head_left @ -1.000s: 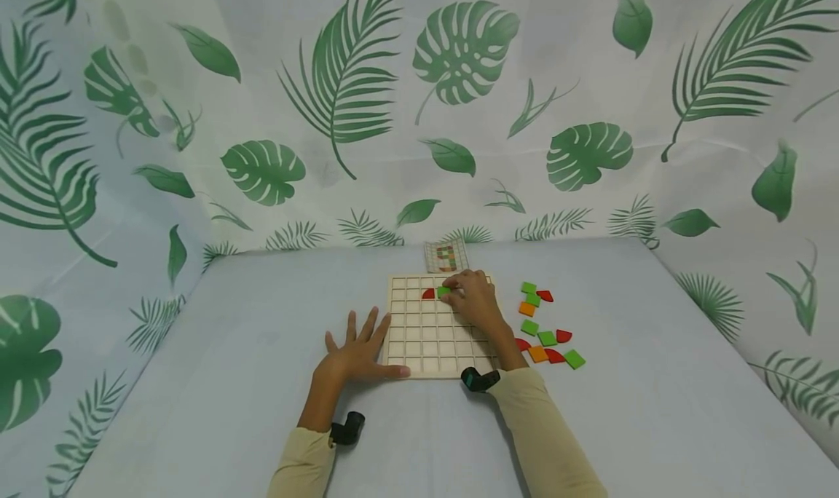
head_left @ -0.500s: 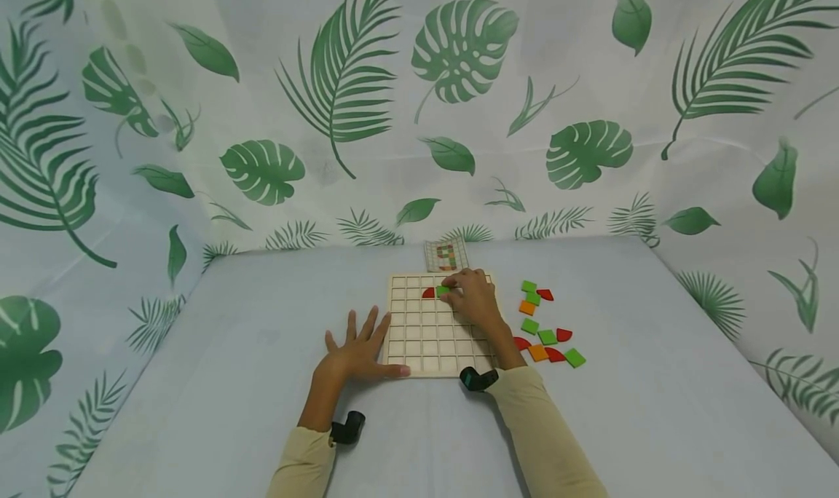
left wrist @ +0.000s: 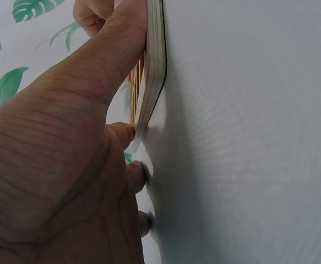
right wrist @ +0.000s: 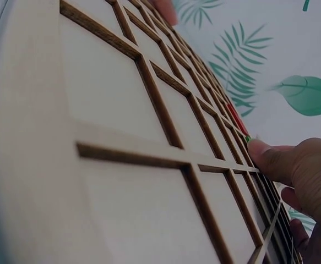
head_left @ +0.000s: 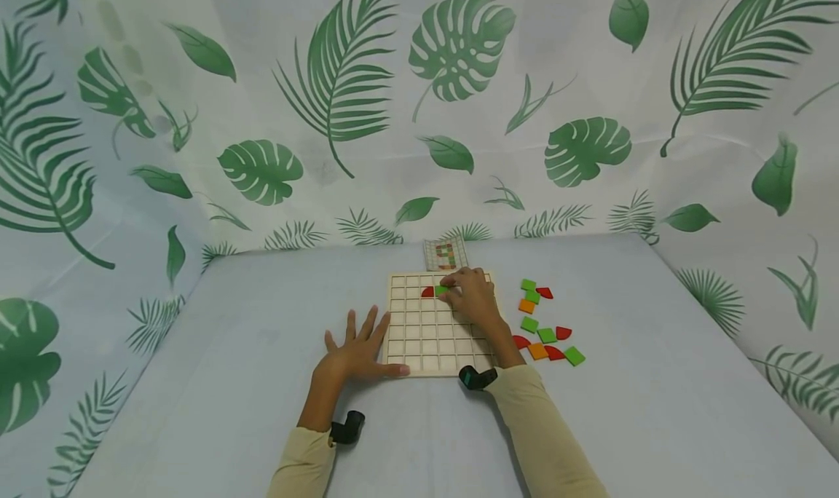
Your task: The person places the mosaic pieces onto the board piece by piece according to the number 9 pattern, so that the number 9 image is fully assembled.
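A green tile (head_left: pixel 440 291) sits at the far part of the wooden grid board (head_left: pixel 439 373), in the second row from its far edge and near the middle of that row. It looks square, so it shows no long axis to line up; what counts is how its sides stand to the cell walls. A red quarter-round piece (head_left: pixel 427 292) lies in the same row, just beside it toward the board's left edge.

The right hand (head_left: pixel 473 294) is the nearer one: it reaches in over the board's right half, thumb and forefinger pinching the tile at its right side, so the tile lies directly off the fingertips, toward the board's left. Whether the tile is fully down in its cell I cannot tell, as the fingers cover part of it.

The left hand (head_left: pixel 357 360) is well apart from the tile, at the board's near left corner, fingers spread, the thumb on the near edge and the forefinger touching the left side.

Just beyond the board's far edge lies a pattern card (head_left: pixel 432 259). Right of the board, loose pieces (head_left: pixel 547 335) in green, orange and red lie scattered on the bench (head_left: pixel 262 301).
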{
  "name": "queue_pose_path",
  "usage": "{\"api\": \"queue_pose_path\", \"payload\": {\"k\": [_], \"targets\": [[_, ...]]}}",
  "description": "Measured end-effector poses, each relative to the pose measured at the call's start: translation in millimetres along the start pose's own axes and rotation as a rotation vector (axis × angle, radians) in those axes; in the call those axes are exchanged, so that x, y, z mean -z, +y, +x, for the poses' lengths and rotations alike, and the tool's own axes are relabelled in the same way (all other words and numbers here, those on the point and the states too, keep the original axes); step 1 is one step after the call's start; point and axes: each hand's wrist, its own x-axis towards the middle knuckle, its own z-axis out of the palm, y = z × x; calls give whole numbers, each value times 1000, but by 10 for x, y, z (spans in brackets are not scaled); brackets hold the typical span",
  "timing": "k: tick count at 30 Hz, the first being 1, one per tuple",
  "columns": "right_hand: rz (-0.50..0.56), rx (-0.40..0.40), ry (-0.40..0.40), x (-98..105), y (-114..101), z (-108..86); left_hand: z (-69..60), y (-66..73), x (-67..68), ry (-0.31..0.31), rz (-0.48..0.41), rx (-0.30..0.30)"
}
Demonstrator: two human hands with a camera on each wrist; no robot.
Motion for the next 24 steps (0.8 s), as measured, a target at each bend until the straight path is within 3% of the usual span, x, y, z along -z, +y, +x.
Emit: {"api": "queue_pose_path", "payload": {"k": [24], "targets": [[-7, -14, 16, -12, -4, -9, 1, 10, 13, -3, -18, 1]]}}
